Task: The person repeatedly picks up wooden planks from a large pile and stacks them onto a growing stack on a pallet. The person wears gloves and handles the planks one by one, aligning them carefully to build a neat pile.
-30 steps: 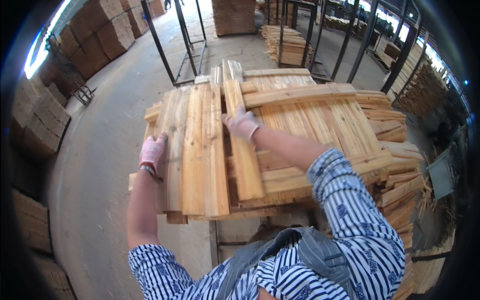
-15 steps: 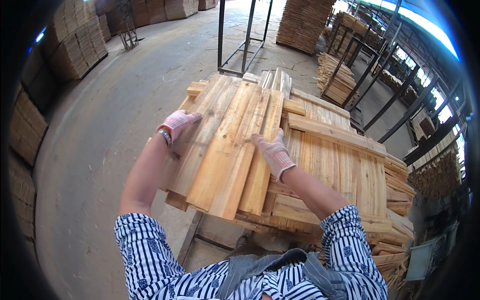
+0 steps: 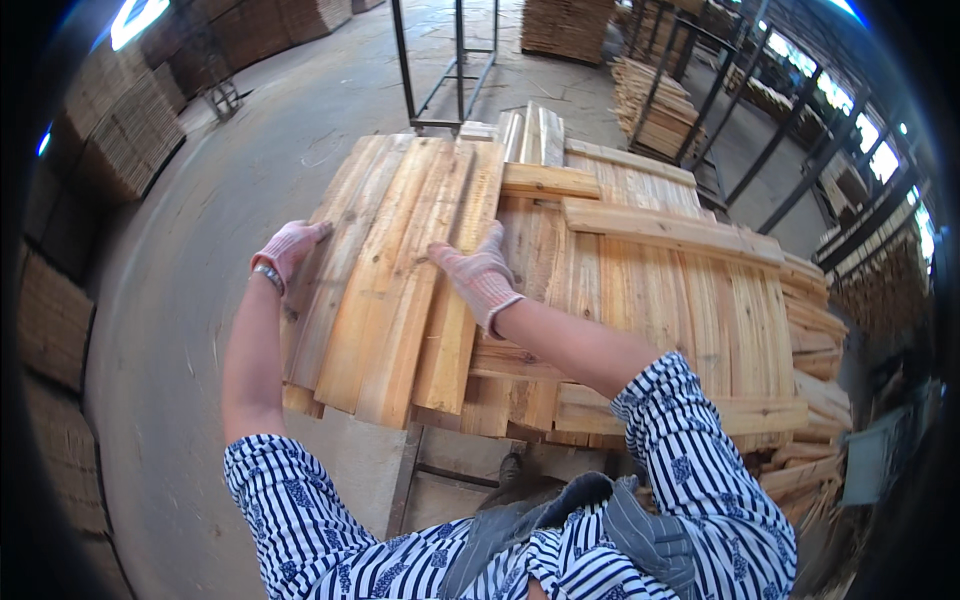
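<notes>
A side-by-side row of wooden boards (image 3: 390, 260) lies across the left part of a timber stack. My left hand (image 3: 291, 250), in a pale pink knit glove with a metal band at the wrist, grips the row's left edge. On the other side, my right hand (image 3: 478, 272), gloved alike, holds the right edge with its fingertips on top of the boards. Beneath and to the right is a layer of close-set boards (image 3: 655, 315), crossed by a loose batten (image 3: 672, 233) and a shorter wood strip (image 3: 550, 180). The undersides of the held boards are hidden.
Ahead stands a black metal frame (image 3: 460, 75). More timber piles (image 3: 655, 105) and dark posts (image 3: 752, 150) are at the far right. Tall board stacks (image 3: 125, 130) line the left side beyond the concrete floor (image 3: 190, 300). Uneven board ends (image 3: 815, 385) jut out at the right.
Both hands have shifted the row of boards to the left across the stack, uncovering more of the layer beneath and the short strip. My view has also tilted and turned somewhat.
</notes>
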A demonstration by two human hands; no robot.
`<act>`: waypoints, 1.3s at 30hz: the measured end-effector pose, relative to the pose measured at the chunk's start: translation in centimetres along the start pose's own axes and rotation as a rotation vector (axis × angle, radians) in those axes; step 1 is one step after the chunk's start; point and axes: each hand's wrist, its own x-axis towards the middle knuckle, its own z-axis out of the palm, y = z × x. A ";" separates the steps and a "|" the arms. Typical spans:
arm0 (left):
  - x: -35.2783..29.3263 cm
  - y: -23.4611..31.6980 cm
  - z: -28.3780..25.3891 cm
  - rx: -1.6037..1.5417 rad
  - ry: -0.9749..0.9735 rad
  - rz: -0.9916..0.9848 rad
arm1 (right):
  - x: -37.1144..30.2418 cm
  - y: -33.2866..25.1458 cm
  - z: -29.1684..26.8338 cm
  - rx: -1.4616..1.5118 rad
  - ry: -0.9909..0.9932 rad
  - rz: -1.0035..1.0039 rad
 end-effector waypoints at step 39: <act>-45.8 0.1 62.4 0.537 -0.862 0.967 | -59.4 72.4 -49.5 0.075 1.469 1.291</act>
